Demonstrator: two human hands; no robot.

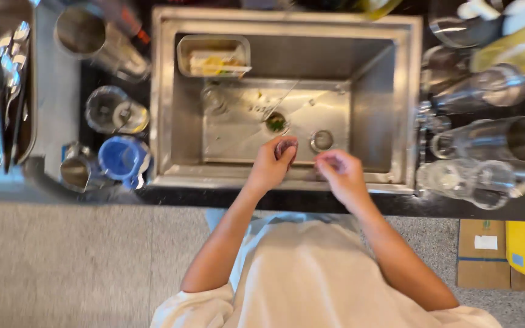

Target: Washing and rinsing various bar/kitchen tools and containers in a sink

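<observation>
both hands are working over the near edge of the steel sink (171, 91). left hand (270, 167) is curling around a small clear glass (286, 147), fingers closed on its side and holding it just above the sink's front rim. right hand (343, 175) is hovering just beside it, fingers bunched loosely together; whether it is pinching anything is too blurred to tell. going from the left: cutlery is lying in a tray (22, 91), then metal cups and a blue lid (120, 158) are sitting on the dark counter, then the sink with a small container (214, 56) of scraps at its back wall, a drain (276, 123) and a second small glass (322, 140) on the bottom, then tall glasses (487, 143) lying on the right. the held glass is looking light, stiff, breakable and probably wet and slippery, so gripping around the wall near the base seems safest.
</observation>
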